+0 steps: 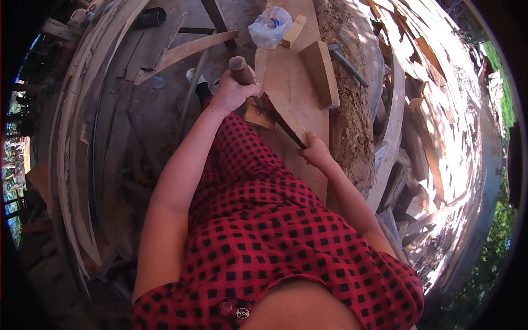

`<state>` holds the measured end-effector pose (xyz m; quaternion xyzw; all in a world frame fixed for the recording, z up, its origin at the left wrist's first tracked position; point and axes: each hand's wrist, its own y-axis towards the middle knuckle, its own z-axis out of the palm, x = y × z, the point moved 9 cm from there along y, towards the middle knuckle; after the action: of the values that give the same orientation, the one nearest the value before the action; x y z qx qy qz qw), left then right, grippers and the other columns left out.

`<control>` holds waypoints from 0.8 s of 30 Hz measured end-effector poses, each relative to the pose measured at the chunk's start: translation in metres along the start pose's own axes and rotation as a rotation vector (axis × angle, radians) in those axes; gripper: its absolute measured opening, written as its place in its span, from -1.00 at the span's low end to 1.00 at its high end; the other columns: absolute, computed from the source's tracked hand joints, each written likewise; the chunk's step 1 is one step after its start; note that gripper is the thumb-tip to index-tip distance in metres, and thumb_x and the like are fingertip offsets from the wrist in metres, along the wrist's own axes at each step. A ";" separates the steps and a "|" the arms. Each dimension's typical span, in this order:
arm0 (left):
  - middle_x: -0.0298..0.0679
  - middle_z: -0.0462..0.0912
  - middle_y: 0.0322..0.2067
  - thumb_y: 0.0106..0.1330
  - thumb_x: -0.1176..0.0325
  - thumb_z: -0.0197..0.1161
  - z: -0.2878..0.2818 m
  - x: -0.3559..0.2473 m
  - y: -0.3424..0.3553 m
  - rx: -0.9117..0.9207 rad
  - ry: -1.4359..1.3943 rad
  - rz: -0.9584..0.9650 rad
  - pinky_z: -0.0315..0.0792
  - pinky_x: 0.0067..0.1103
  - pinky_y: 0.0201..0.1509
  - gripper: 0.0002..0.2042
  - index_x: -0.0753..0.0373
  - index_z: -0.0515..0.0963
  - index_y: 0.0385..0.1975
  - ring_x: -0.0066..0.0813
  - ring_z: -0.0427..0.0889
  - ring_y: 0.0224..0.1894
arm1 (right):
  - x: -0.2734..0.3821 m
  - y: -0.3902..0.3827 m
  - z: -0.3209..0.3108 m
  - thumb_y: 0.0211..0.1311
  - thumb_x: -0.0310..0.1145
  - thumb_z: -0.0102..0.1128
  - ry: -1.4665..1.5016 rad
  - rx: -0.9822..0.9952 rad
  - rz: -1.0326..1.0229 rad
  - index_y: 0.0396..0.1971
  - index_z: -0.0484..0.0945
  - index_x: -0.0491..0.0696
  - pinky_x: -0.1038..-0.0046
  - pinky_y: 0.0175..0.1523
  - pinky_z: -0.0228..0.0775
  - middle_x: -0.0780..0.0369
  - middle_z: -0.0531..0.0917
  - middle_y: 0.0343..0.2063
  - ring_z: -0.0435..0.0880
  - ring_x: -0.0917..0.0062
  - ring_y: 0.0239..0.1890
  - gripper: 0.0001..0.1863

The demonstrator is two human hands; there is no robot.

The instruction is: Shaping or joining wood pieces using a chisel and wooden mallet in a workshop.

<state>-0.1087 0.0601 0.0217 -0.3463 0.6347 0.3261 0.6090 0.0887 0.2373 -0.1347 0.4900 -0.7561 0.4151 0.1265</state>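
Note:
My left hand [234, 91] is closed round the upright wooden handle [240, 69] of a tool; a narrow shaft below it reaches down by the far end of a tilted wooden piece [284, 114]. The near end of that piece is in my right hand [314, 149], its long edge dark. A small light block [258, 117] lies beneath, on a wide plank [291, 74]. The tool's tip is too small to make out.
A bark-covered log [352, 137] runs along the right with a hammer-like metal tool [350, 67] on it. A board offcut [322, 77], plastic bag [264, 27] and small block [294, 30] lie ahead. Stacked boards [82, 137] and scrap wood [423, 137] flank me.

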 end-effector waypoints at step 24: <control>-0.33 0.55 -0.49 -0.10 0.56 0.27 0.010 0.016 0.004 0.059 0.040 -0.057 0.47 -0.58 -0.34 -0.84 0.30 0.48 -0.48 -0.56 0.55 -0.43 | 0.002 -0.001 0.001 -0.06 -0.32 0.33 0.021 0.019 0.014 -0.27 0.31 -0.19 0.26 -0.28 0.38 0.00 0.56 -0.47 0.55 0.21 -0.38 -0.56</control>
<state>-0.1072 0.0698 0.0048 -0.3528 0.6460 0.2826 0.6151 0.0892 0.2354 -0.1334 0.4816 -0.7542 0.4281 0.1267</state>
